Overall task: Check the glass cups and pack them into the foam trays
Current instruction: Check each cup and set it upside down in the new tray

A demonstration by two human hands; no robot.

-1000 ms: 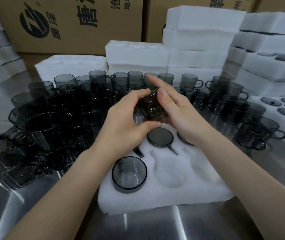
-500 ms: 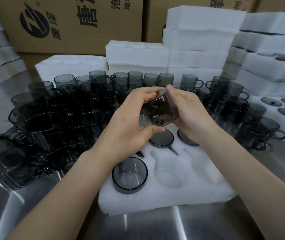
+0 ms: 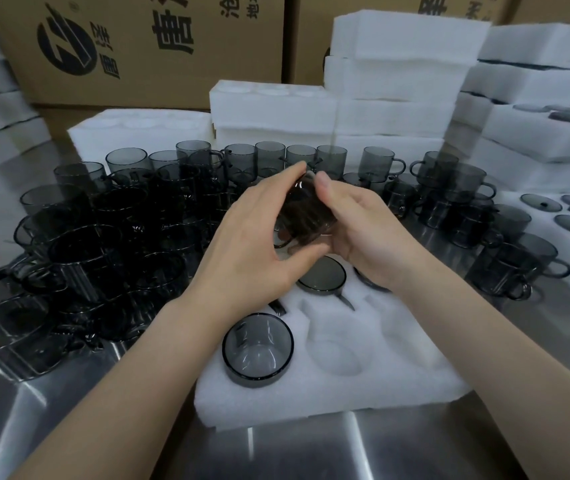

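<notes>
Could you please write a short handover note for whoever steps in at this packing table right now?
The left hand and the right hand both grip one held cup above the foam tray.
Done: a packed cup sits in the near left pocket; a far-row cup sits in the far middle pocket, and another shows partly behind the right hand.
Left: the near middle pocket and near right pocket are empty; the far left one is hidden. Finish checking the held cup, seat it, then work through the loose cups on the steel table.
</notes>
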